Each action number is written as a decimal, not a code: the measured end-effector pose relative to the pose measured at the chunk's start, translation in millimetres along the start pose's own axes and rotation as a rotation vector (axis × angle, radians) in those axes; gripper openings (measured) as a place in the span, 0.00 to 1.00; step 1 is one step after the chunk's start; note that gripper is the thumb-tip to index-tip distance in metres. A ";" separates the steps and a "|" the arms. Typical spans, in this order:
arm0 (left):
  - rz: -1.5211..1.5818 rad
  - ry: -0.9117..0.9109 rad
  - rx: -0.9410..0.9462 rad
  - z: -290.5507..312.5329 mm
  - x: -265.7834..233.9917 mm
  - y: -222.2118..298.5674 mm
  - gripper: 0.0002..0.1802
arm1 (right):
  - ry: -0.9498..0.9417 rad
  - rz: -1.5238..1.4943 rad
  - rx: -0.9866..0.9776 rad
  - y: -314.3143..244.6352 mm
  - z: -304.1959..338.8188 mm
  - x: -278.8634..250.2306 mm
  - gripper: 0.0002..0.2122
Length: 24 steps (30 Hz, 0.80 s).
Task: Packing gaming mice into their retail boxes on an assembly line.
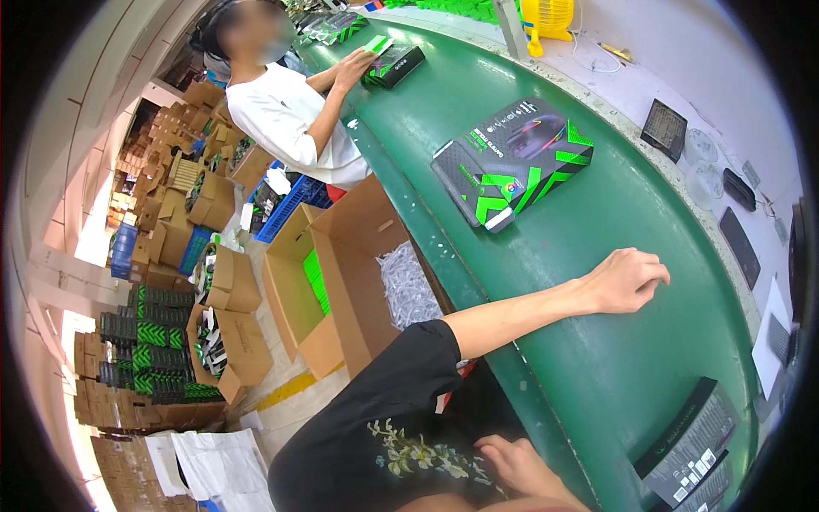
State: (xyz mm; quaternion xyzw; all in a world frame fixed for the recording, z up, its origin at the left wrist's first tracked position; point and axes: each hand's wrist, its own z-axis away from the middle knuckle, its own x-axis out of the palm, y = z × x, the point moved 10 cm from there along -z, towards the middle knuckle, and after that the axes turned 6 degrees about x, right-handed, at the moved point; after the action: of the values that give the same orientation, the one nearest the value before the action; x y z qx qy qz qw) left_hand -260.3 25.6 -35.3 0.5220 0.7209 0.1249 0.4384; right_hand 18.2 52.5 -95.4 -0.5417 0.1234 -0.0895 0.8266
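one left hand (627, 283) is stretched over the green belt (631, 367) toward its far edge, fingers loosely curled; the right hand (519, 468) is at the black shirt (341, 427), beside the near edge. i cannot tell whether either grips anything. the black-and-green mouse box (516, 162) lies between the belt's edges, apart from the left hand; dark boxes (695, 439) sit near the far edge.
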 end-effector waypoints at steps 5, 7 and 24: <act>-0.003 0.029 0.012 -1.4 -3.6 0.0 0.07 | 0.007 0.000 -0.023 0.5 -0.1 0.8 0.08; -0.012 0.023 0.016 -0.5 -3.4 0.0 0.07 | 0.023 0.019 -0.047 0.0 -0.1 0.7 0.08; -0.001 -0.004 -0.001 0.4 0.3 0.4 0.07 | -0.216 -0.202 -0.108 -2.9 -0.3 19.0 0.14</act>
State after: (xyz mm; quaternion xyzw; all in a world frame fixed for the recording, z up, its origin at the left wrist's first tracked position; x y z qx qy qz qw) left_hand -259.7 26.0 -35.5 0.5217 0.7202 0.1242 0.4402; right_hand 36.2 45.8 -94.8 -0.6016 -0.0167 -0.1065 0.7915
